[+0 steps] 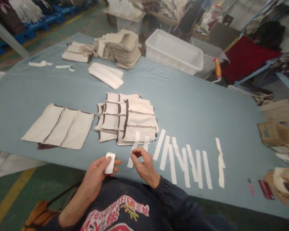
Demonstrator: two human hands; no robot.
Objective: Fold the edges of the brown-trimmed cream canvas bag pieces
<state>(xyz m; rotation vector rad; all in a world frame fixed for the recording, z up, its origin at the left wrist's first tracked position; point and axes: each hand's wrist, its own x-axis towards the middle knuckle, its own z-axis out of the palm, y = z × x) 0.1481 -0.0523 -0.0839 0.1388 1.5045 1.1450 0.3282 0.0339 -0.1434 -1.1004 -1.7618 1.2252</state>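
Note:
My left hand (98,170) is closed around a small white rectangular piece (110,163), with the thumb on top; whether it is a folded strip or a solid block I cannot tell. Beside it, my right hand (144,165) hovers over the table's near edge, thumb and forefinger curled together in a pinch. Behind those fingertips lie white strips (137,138); whether one is gripped is unclear. More white strips (172,163) are spread side by side to the right. Just beyond my hands sits an overlapping pile of cream fabric panels (139,118) with dark brown edging.
Another cream panel (60,125) lies flat at left. Farther back are long white pads (106,75), a tall stack of beige pieces (125,48) and a white plastic bin (174,51). Pink-handled snips (251,187) and a dark red case (266,189) rest near the right edge.

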